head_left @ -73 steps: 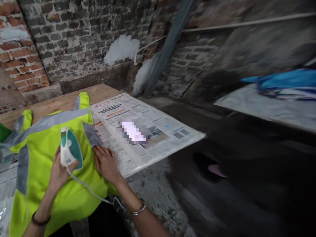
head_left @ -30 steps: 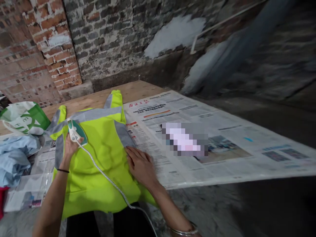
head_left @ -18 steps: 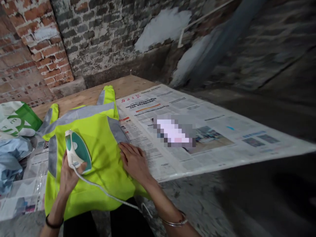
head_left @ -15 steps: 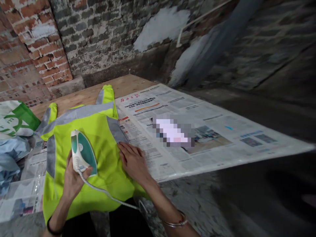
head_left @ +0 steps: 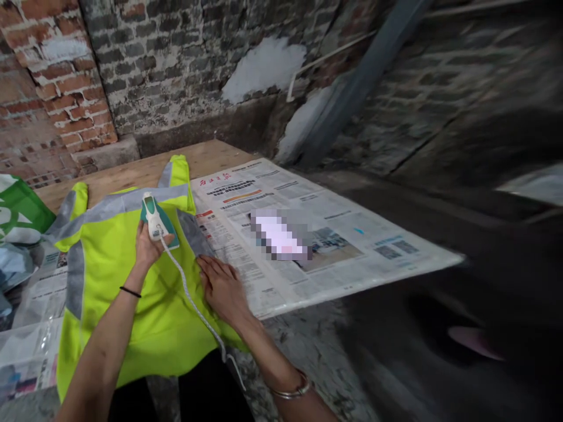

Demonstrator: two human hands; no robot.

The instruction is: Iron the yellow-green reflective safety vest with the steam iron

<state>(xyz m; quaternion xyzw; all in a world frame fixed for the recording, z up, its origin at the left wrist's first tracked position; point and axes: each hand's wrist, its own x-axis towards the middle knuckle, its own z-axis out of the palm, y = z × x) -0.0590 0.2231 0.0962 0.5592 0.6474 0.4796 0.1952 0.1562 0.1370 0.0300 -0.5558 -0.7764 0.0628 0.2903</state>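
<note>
My left hand (head_left: 148, 243) is wrapped around the handle of a white and teal clothes iron (head_left: 157, 223). The iron rests on the upper part of a neon yellow jacket (head_left: 132, 281) with grey bands, its tip by the grey chest band (head_left: 127, 206). From its back end a white cord (head_left: 189, 290) runs down across the jacket and off the table's near edge. My right hand (head_left: 221, 287) lies flat on the jacket's right side, fingers stretched out, beside the grey side strip (head_left: 193, 230).
Newspaper under clear plastic (head_left: 299, 281) covers the table, with bare wood (head_left: 206, 151) at the back. A pixelated, light-coloured item (head_left: 281, 234) lies on it. At left are a green and white bag (head_left: 21, 205) and light blue cloth (head_left: 13, 266). A brick wall (head_left: 176, 70) stands behind.
My left hand has pushed the iron up the jacket, from its middle to the grey chest band. My right hand stays on the jacket's side. The view has swung slightly right.
</note>
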